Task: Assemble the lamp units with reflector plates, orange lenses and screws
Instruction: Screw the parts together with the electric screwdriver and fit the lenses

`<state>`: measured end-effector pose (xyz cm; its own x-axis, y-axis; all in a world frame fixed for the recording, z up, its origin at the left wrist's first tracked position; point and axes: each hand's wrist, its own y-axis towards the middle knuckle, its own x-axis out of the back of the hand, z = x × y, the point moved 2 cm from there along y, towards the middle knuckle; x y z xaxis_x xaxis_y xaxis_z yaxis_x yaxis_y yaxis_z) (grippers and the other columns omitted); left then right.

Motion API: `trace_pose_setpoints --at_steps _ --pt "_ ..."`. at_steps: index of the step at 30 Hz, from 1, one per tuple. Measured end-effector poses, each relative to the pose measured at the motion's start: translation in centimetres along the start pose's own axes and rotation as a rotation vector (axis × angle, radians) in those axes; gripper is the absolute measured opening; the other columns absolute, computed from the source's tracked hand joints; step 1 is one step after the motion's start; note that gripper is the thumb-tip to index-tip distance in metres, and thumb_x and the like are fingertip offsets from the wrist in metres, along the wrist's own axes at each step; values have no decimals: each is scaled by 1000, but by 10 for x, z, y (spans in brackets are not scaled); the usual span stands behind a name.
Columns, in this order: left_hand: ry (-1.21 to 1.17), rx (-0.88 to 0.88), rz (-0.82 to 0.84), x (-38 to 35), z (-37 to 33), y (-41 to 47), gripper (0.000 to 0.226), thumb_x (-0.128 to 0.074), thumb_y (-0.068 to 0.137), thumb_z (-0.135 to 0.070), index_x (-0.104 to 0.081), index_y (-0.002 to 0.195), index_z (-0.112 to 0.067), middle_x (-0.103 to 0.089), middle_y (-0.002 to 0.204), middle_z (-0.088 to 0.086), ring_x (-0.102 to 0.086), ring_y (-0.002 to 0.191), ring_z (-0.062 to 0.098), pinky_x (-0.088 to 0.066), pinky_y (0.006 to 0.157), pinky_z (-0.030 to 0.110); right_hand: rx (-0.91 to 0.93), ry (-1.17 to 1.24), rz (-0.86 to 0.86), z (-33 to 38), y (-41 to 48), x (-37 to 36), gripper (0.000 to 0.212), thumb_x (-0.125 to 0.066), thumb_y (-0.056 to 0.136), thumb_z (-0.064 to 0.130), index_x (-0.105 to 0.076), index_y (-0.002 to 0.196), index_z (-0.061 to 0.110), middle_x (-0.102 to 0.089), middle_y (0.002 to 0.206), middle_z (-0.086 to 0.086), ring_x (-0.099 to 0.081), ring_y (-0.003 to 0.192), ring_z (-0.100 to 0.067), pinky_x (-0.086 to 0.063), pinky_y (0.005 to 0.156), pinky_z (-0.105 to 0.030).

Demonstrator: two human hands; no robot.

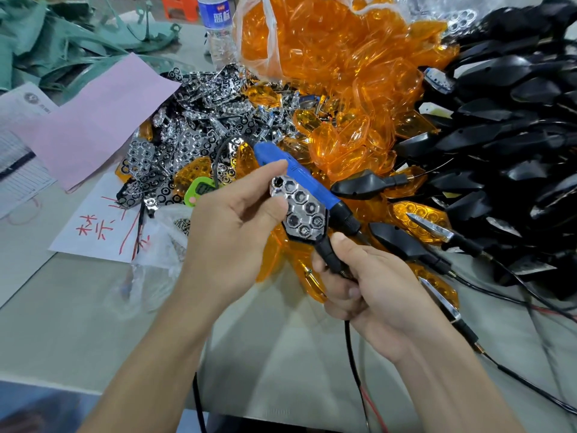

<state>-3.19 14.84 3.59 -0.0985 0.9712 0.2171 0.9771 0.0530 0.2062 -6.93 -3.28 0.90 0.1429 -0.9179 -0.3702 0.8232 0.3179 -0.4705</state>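
Observation:
I hold one lamp unit (301,210) over the table; a chrome reflector plate with honeycomb cells sits in its black housing, face up. My left hand (231,235) pinches the unit's head, thumb on its upper tip. My right hand (365,292) grips the unit's black stem. Just behind the unit a blue electric screwdriver (299,179) lies slanted; I cannot tell whether a hand holds it. Loose reflector plates (193,132) are heaped behind my left hand. Orange lenses (343,82) spill from a clear bag. A clear bag of screws (179,228) lies beside my left wrist.
Black lamp housings (515,135) with wires are piled at the right. Units fitted with orange lenses (418,217) lie near my right hand. A water bottle (218,26), pink paper (93,120) and a white sheet with red writing (100,226) are at the left.

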Motion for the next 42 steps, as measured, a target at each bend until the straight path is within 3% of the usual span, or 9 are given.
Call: trace_pose_setpoints --at_steps 5,10,15,19,23,28,31,36,42 --pt "51 -3 -49 -6 9 -3 34 -72 84 -37 -75 117 -39 -79 102 -14 -73 94 8 -60 93 49 -31 60 -45 -3 -1 -2 45 -45 107 37 -66 80 8 -28 53 0 -16 46 -13 -16 50 -30" --pt "120 -46 -105 -9 7 -5 21 -68 92 -35 -79 110 -36 -78 96 -21 -73 88 3 -60 81 31 32 31 -164 -8 -4 3 43 -48 106 36 -69 87 3 -32 53 0 -24 44 -12 -23 47 -26" --pt "-300 222 -72 -7 1 2 22 -67 97 -19 -82 81 -23 -80 94 6 -77 87 25 -63 71 36 140 -161 -164 -10 -9 4 45 -49 103 38 -73 83 6 -34 55 1 -29 46 -10 -26 47 -22" --pt "-432 299 22 -8 1 3 21 -58 98 -22 -78 104 -17 -80 104 11 -76 102 28 -63 76 37 179 -171 -123 -8 -9 1 42 -52 96 43 -75 80 11 -34 55 2 -30 47 -8 -24 49 -23" --pt "-410 243 16 -10 4 3 34 -53 103 -14 -83 87 -19 -80 99 11 -76 99 29 -64 79 37 140 -147 -126 -9 -6 -2 41 -52 98 41 -76 78 14 -35 55 1 -30 46 -8 -24 48 -24" --pt "-446 184 -23 -11 3 8 22 -63 91 -21 -84 86 -23 -79 90 8 -76 91 26 -61 74 32 124 -64 -97 -14 -2 -10 43 -49 106 33 -75 79 12 -33 58 -4 -26 46 -10 -23 47 -23" --pt "-648 331 23 -18 6 11 24 -65 84 -31 -84 90 -18 -76 86 5 -73 84 20 -61 74 31 123 18 -61 -16 -1 -15 41 -50 105 31 -73 79 10 -29 62 -10 -21 48 -12 -19 48 -26" --pt "-1049 550 259 -31 7 9 47 -50 93 -43 -83 95 -9 -77 95 11 -76 94 26 -62 86 42 106 141 -1 -18 0 -25 38 -57 89 38 -67 79 3 -24 54 -4 -13 49 -14 -9 53 -33" --pt "-1137 485 206 -37 -4 8 38 -46 98 -40 -62 74 -16 -52 66 -1 -57 61 15 -57 66 31 61 182 26 -17 2 -29 41 -56 92 35 -58 99 -6 -23 57 -3 -18 47 -12 -8 54 -34"
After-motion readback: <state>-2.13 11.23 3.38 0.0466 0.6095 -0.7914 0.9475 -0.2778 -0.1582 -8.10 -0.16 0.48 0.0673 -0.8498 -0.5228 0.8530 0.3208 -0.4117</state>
